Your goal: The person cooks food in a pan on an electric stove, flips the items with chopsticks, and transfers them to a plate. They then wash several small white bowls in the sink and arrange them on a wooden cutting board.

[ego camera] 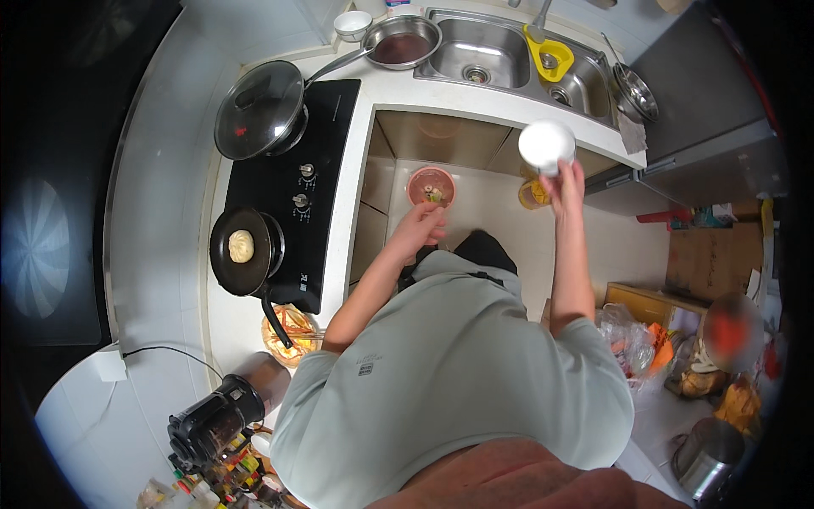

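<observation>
My right hand (566, 186) grips the near side of a white bowl (545, 145), held in the air in front of the counter edge by the sinks. My left hand (421, 228) is held above the floor with its fingers loosely curled and nothing seen in it. Just beyond it, a pink plastic bin (432, 188) with food scraps stands on the floor. A yellowish container (533, 193) is partly hidden behind the right hand and bowl. On the cooktop (331, 153) to the left, a bun (241, 246) lies in a small black frying pan (230, 278).
A lidded wok (261, 111) sits on the far burner, its handle towards a steel pan of dark liquid (402, 49). Beyond the counter edge is a double sink (480, 51) with a yellow strainer (554, 62). A blender (222, 407) stands at lower left; bags and cardboard boxes (712, 261) lie right.
</observation>
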Available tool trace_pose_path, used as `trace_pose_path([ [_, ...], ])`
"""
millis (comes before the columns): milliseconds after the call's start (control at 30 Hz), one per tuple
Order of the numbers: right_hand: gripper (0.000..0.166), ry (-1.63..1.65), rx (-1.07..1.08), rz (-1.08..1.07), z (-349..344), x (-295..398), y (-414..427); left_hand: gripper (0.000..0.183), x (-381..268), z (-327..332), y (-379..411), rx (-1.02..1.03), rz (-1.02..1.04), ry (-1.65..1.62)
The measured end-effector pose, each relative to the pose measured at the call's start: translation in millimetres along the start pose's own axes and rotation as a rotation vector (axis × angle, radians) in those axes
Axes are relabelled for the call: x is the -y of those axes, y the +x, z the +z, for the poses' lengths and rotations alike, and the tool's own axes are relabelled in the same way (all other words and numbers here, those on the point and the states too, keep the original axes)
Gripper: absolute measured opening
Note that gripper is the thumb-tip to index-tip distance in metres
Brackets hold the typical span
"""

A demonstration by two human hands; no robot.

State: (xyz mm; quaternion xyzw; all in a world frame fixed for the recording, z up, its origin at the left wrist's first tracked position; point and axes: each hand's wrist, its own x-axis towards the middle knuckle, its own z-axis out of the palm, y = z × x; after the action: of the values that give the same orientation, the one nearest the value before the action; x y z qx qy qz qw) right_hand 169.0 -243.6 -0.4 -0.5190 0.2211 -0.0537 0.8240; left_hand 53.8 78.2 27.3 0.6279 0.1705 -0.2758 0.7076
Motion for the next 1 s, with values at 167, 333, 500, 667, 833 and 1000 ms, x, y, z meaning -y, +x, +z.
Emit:
trace_pose_path([
  [167,0.065,-1.112,0.104,-0.959,86,73,122,0.037,1,-18,7,-0.310,0.031,-0.227],
  [333,0.067,-1.421,0.429,-1.303,159,139,162,0.034,18,-6,11,-0.606,0.087,-0.515],
  [500,0.069,-1.364,0.659,-1.506,186,157,207,0.033,26,50,22,-0.729,0.063,-0.675],
  [667,0.071,-1.411,0.872,-1.535,199,134,242,0.040,44,108,21,-0.769,-0.011,-0.699],
  [833,0.079,-1.271,0.581,-1.472,174,89,268,0.045,48,134,-1,-0.914,-0.015,-0.686],
  [1000,0.041,-0.437,0.779,0.163,115,23,271,0.046,68,145,-14,-0.949,0.118,-0.724],
])
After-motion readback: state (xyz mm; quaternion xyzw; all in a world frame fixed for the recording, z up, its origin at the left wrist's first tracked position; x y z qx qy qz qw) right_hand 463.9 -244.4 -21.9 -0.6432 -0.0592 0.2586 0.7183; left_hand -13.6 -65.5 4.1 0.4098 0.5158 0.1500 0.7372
